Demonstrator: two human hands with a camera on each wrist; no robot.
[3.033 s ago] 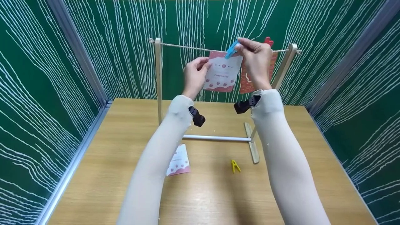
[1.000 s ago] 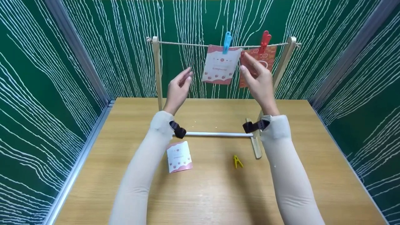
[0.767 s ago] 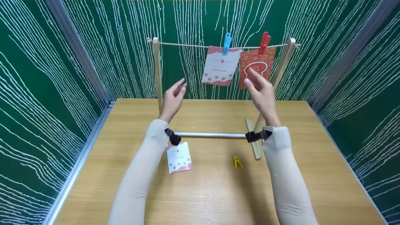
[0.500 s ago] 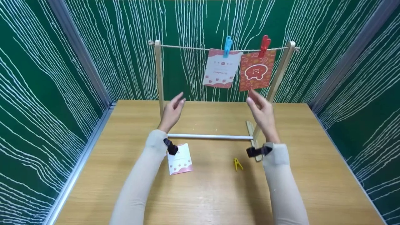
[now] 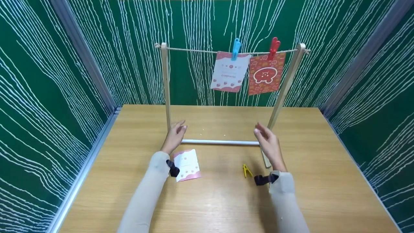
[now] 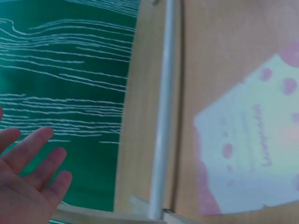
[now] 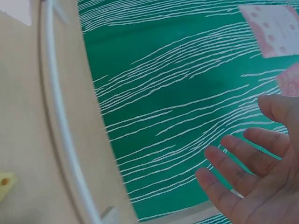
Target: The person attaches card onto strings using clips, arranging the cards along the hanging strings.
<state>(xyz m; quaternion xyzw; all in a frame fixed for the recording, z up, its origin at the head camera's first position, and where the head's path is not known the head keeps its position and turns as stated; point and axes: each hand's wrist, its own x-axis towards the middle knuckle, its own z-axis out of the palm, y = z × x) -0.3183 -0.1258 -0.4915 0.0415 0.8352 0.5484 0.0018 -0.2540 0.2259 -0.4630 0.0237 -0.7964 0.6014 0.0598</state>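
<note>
My left hand (image 5: 175,136) hovers near the foot of the rack's left post, its fingers relaxed and nothing in them. Below it on the table lies a white and pink strawberry card (image 5: 187,166), partly covered by the wrist camera. My right hand (image 5: 269,142), also holding nothing, is by the right post with loosely spread fingers (image 7: 247,158). A yellow clothespin (image 5: 246,171) lies on the table to its lower left. From the rope (image 5: 194,50) hang another strawberry card (image 5: 230,76), under a blue clothespin (image 5: 236,48), and a red card (image 5: 266,76), under a red clothespin (image 5: 274,48).
The wooden rack has a left post (image 5: 166,84), a right post (image 5: 286,87) and a white crossbar (image 5: 220,142) low over the table (image 5: 213,200). Green walls with white wavy lines (image 5: 139,55) stand behind and at both sides. Tiny specks lie behind the crossbar.
My right hand has let go of the blue clothespin, which now stays on the rope with the strawberry card. My left hand has released that card. Both hands have come down toward the table.
</note>
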